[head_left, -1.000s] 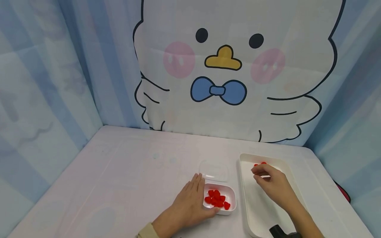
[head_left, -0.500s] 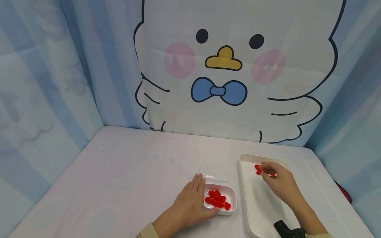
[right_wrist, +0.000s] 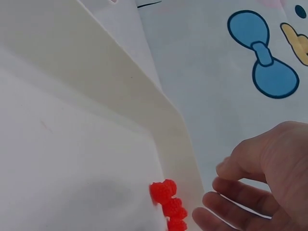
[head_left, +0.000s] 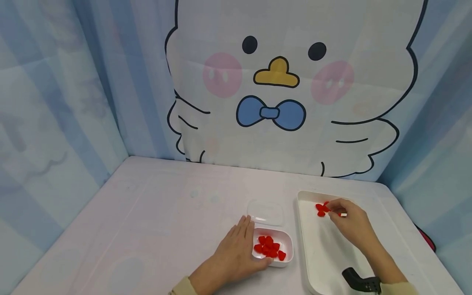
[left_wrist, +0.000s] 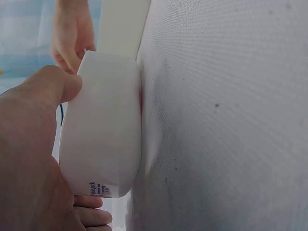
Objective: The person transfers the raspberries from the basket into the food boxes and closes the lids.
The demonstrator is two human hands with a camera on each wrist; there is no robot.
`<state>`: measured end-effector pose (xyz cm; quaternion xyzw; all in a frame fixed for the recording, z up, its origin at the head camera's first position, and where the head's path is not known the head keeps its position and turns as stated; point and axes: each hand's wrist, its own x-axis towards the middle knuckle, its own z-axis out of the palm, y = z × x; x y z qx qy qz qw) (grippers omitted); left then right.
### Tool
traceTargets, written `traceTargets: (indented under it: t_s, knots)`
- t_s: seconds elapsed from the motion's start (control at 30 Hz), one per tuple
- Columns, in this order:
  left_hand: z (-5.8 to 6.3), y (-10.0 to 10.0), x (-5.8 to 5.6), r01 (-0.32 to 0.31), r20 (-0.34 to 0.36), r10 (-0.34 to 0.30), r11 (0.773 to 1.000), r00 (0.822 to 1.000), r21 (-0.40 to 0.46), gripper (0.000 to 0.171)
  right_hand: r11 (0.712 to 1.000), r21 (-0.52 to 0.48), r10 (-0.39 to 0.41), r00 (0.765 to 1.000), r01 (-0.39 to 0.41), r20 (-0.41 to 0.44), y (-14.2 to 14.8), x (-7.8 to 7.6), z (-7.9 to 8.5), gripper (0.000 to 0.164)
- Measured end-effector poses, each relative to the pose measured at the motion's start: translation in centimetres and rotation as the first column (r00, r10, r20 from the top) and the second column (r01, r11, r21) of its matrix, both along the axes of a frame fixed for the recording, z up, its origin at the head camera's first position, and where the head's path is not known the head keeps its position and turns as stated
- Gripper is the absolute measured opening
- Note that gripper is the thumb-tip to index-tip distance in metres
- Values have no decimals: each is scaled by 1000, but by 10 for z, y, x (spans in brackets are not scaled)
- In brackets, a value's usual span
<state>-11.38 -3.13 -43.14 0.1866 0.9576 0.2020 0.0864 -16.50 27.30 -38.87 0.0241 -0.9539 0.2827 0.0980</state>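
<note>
My left hand [head_left: 236,252] rests against a small white box [head_left: 284,235], its fingers straight along the left side and its thumb on the near rim. Inside the box lie several small red pieces [head_left: 268,241]. In the left wrist view, the thumb touches the rim of the white box [left_wrist: 103,120]. Over the far end of a white tray [head_left: 324,254] hovers my right hand [head_left: 350,221], fingers loosely bent. Just beside its fingertips are several red pieces [head_left: 320,208]. They look bumpy and berry-like in the right wrist view, where the right hand [right_wrist: 260,178] shows nothing between thumb and fingers.
A clear plastic lid [head_left: 264,212] lies behind the box. The tray's raised wall [right_wrist: 163,115] stands close to the red pieces. A patterned curtain [head_left: 221,139] hangs behind the pale table [head_left: 147,217]. A black strap mount [head_left: 361,280] sits on my right wrist.
My right hand has drifted right over the tray, uncovering more of the red pieces at its far end. My left hand and the box have stayed in place.
</note>
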Motion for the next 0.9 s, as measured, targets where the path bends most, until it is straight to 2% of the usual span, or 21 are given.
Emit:
traceTargets:
  t_s: [0.27, 0.47, 0.9]
  knots:
    - [1, 0, 0, -1, 3, 1, 1000, 1000, -4, 104, 998, 15, -57, 998, 57, -3, 7, -4, -2, 24]
    - [1, 0, 0, -5, 3, 5, 1000, 1000, -2, 104, 996, 18, -92, 994, 91, 64, 14, -10, -3, 27]
    - [-2, 0, -2, 1, -13, -1, 1000, 1000, 2, 103, 995, 43, -100, 980, 93, 175, 21, -15, -5, 32]
